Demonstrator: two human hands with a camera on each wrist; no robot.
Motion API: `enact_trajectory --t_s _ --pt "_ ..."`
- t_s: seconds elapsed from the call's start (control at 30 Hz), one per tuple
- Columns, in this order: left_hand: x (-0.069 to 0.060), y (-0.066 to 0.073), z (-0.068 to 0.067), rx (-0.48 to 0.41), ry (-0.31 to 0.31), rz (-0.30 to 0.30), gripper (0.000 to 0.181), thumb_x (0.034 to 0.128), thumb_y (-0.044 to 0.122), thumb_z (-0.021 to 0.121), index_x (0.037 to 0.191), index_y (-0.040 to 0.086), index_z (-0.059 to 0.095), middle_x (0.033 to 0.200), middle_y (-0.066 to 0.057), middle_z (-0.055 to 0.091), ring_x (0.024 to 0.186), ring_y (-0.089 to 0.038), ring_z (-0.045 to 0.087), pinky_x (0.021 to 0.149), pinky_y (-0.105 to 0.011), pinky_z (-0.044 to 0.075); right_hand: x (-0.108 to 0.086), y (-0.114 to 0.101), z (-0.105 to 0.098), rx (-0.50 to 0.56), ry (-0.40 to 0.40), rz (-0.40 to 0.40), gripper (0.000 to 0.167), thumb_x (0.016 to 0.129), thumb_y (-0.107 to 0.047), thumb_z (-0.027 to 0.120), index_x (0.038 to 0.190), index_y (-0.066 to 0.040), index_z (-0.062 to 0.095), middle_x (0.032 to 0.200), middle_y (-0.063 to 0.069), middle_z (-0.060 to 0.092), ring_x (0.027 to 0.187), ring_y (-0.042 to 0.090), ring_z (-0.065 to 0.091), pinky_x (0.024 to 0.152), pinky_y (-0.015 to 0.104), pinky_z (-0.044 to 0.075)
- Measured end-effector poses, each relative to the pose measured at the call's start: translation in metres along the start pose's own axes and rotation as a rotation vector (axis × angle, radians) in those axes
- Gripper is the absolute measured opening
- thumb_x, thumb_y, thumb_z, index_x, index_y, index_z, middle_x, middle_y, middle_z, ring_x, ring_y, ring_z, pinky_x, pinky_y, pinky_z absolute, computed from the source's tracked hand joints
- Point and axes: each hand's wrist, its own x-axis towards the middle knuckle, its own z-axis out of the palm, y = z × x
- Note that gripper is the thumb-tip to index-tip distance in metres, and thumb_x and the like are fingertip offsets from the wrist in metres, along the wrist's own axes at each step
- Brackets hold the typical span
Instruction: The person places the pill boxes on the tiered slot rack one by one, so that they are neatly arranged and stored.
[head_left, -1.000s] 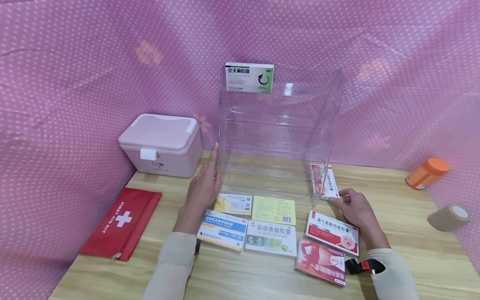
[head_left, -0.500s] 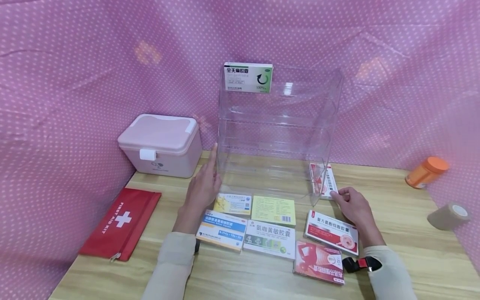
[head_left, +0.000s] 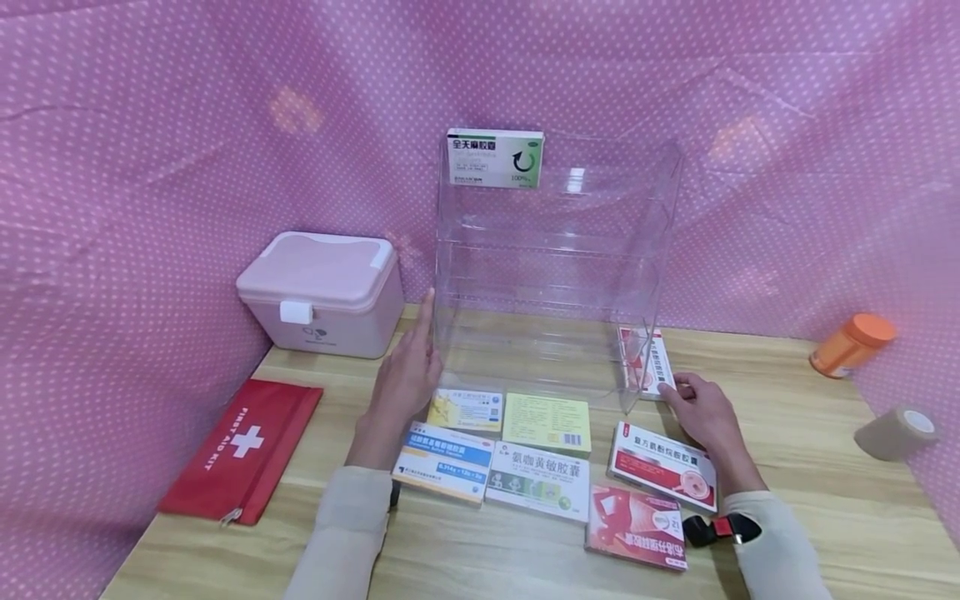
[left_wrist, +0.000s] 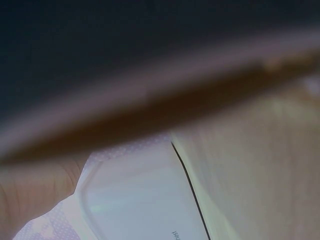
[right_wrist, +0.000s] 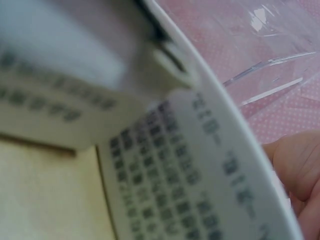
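Observation:
My left hand [head_left: 405, 371] rests along the left side of the clear acrylic display rack [head_left: 525, 325], fingers straight. A pale blurred band fills much of the left wrist view. Beside the rack's lower right side lies a red-and-white medicine box [head_left: 656, 362], partly seen through the side panel. My right hand [head_left: 703, 412] touches its near right corner with the thumb, the other fingers bent; whether they pinch it is unclear. In the right wrist view a blurred printed white carton [right_wrist: 165, 165] covers much of that hand [right_wrist: 300, 170]. A green-and-white medicine box [head_left: 495, 158] stands in the rack's top tier.
In front of the rack lie several medicine boxes: yellow [head_left: 546, 421], blue-white [head_left: 444, 462], white-green [head_left: 538, 482], red-white [head_left: 663, 467] and red [head_left: 636, 527]. A pink case [head_left: 322, 292] and red first aid pouch [head_left: 240, 450] lie left. An orange bottle [head_left: 853, 346] and tan roll [head_left: 896, 433] lie right.
My right thumb has shifted slightly up onto the corner of the red-and-white box beside the rack. The left hand stays at the rack's side. The boxes keep their places.

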Motion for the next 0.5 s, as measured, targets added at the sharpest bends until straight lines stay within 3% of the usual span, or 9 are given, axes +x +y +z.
enact_trajectory --t_s 0.17,0.5 --pt "0.0005 0.0007 0.001 0.004 -0.005 -0.008 0.11 0.1035 0.013 0.064 0.166 0.056 -0.016 0.117 -0.01 0.062 0.083 -0.026 0.06 0.075 -0.043 0.057 0.0004 0.0016 0.0001 0.001 0.009 -0.018 0.066 0.112 -0.042 0.053 0.159 0.004 0.044 0.143 0.034 0.057 0.127 0.048 0.057 0.102 0.059 0.051" --pt "-0.0003 -0.0005 0.0009 0.017 0.005 0.013 0.107 0.1035 0.012 0.062 0.169 0.051 -0.013 0.11 -0.009 0.061 0.08 -0.025 0.058 0.072 -0.041 0.055 0.0 -0.0026 -0.0006 0.051 -0.012 -0.011 0.066 0.113 -0.041 0.052 0.16 0.004 0.042 0.148 0.034 0.054 0.134 0.049 0.056 0.108 0.06 0.05"
